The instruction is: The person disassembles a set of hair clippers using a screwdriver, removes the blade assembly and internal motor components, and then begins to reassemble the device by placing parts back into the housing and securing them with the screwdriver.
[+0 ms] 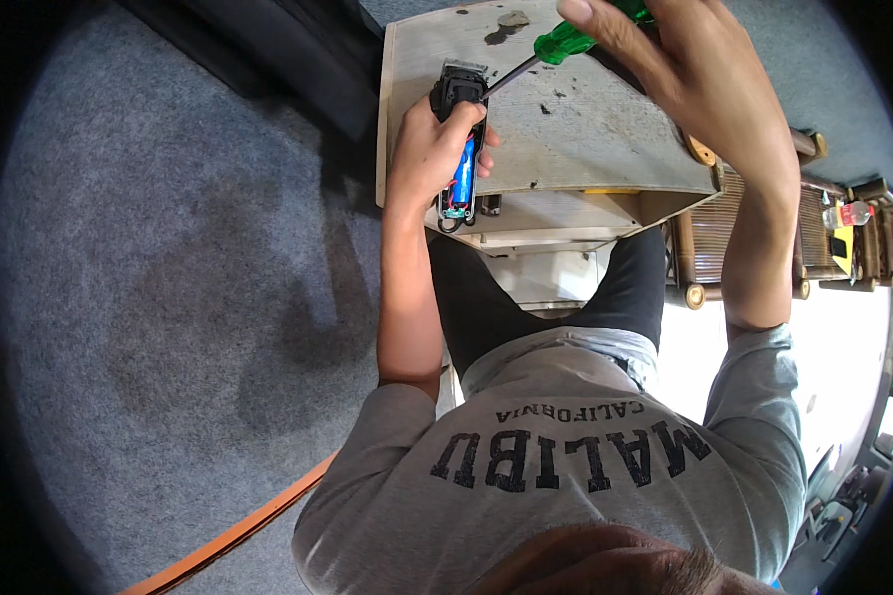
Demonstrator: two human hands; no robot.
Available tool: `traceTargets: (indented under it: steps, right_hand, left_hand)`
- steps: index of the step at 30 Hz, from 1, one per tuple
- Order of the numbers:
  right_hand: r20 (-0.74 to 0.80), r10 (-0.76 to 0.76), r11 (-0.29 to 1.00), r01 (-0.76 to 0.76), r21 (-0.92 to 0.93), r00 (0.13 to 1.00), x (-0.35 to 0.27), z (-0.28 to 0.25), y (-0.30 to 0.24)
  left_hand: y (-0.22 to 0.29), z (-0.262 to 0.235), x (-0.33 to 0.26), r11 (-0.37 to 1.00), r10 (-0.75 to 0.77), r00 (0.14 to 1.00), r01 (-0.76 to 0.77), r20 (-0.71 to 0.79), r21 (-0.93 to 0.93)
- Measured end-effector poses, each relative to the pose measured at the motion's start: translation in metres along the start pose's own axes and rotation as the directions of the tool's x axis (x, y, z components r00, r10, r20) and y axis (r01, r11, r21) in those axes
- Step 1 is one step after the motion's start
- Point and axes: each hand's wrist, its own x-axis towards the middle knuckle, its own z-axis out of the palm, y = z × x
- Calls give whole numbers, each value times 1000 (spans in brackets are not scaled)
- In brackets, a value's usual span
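Observation:
A black hair clipper (pixel 457 91), its metal blade at the far end, is gripped in my left hand (pixel 431 147) over the left side of the table. Its casing is open at the near end, baring a blue battery cell (pixel 463 177) with red wires and a small green board. My right hand (pixel 700 69) is wrapped around the green handle of a screwdriver (pixel 563 44). The steel shaft slants down to the left, and its tip meets the side of the clipper near my left thumb. My palm partly covers the handle.
The pale wooden table (pixel 605 149) has dark stains, small dark bits and an open shelf below its top. A bamboo bench (pixel 721 233) stands to the right, holding a bottle (pixel 849 214) and a yellow item with a dark phone-like object. Black cloth (pixel 298 59) hangs at the far left.

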Motion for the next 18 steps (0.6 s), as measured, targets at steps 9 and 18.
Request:
traceTargets:
  steps: [9, 18]
  right_hand:
    - [-33, -52, 998, 51, -33, 998, -3, 0, -7]
    - [-314, -178, 981, 194, 20, 933, -5, 29, -27]
  left_hand:
    - [3, 2, -1, 1000, 2, 1000, -2, -2, 3]
    - [-2, -3, -4, 1000, 3, 1000, -3, -27, 5]
